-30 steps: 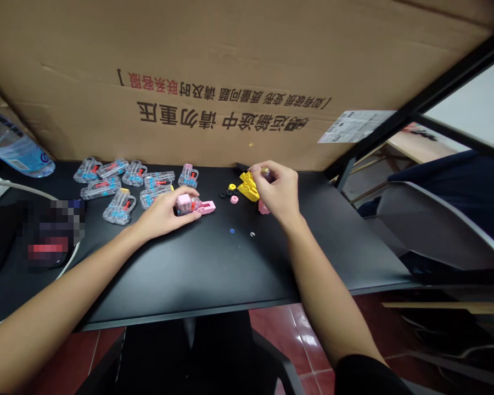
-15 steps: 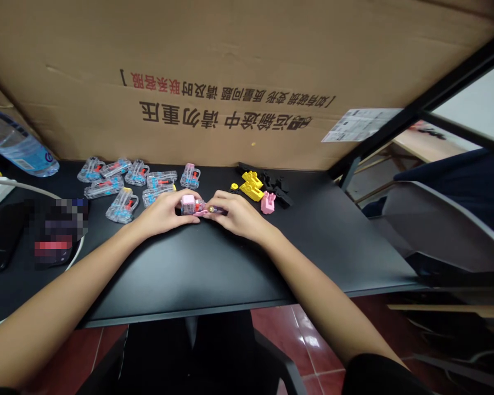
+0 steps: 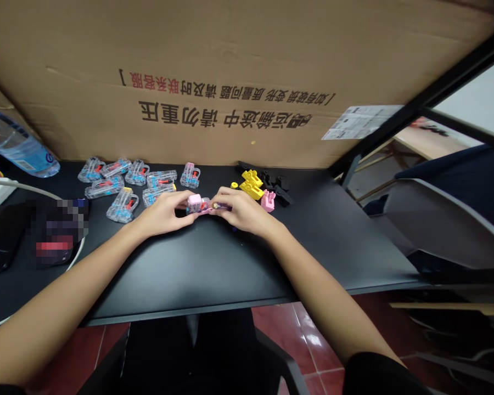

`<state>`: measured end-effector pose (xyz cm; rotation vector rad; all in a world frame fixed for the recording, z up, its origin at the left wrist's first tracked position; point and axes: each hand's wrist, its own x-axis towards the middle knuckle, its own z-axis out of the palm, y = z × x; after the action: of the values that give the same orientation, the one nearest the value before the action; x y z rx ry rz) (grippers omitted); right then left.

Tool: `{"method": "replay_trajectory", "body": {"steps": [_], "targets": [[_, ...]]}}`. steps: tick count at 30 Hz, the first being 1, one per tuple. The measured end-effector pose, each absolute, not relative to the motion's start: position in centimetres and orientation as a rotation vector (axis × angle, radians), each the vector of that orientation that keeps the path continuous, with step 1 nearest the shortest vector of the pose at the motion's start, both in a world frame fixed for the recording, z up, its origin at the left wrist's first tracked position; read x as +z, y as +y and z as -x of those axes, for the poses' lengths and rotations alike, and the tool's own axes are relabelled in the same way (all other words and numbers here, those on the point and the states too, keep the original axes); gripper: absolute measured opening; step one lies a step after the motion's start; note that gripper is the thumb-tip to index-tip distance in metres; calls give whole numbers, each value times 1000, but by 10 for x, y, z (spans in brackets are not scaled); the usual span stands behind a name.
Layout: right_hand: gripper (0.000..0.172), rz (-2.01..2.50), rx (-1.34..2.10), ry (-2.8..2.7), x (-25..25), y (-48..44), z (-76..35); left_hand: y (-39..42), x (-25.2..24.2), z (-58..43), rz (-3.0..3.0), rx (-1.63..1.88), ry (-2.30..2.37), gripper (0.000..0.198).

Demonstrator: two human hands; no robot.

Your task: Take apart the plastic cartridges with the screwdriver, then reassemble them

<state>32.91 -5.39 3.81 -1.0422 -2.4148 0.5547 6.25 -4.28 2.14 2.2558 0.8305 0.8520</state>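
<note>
My left hand (image 3: 164,213) rests on the black desk (image 3: 214,269) with its fingers closed on a small pink and clear toy piece (image 3: 198,204). My right hand (image 3: 239,209) meets it from the right, pinching a small part with a yellowish tip (image 3: 217,206) against that piece. Several finished clear toys with blue and red insides (image 3: 127,184) lie to the left of my hands. Yellow parts (image 3: 251,184), a pink part (image 3: 267,201) and black parts (image 3: 278,184) lie just behind my right hand.
A large cardboard box (image 3: 230,77) with printed characters stands along the back of the desk. A water bottle (image 3: 18,145) lies at the far left, near a white cable (image 3: 20,186). A black frame post (image 3: 395,129) and a chair (image 3: 436,219) are on the right.
My right hand came away from the yellow parts at the back and moved left to the pink piece held by my left hand. The left hand barely shifted.
</note>
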Motion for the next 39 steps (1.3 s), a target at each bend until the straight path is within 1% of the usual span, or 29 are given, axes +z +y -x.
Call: {"method": "replay_trajectory", "body": {"steps": [4,8,13,17,27,36,39], "targets": [[13,1019,578,-2423,40,-54,-330,-42,24,-60,-2400,840,873,16],[14,973,640,-2367,47,-55,-331,-39,26,-57,-2460,814,852,17],[13,982,514,-2238,48,-54,-331,-37,26,-55,-2498,805,776,17],[18,965,563,-2341,37,-51,-329,-38,25,-54,-2511,789,755,16],[18,988,446,-2301,32,-54,-324,-44,27,-57,-2571,811,836,5],[22,960,372,-2254,26,-50,-325,-41,26,-54,-2644,827,822,7],[21,941,405,-2259,26,-47,-327,-42,27,-53,-2667,837,849,6]]}}
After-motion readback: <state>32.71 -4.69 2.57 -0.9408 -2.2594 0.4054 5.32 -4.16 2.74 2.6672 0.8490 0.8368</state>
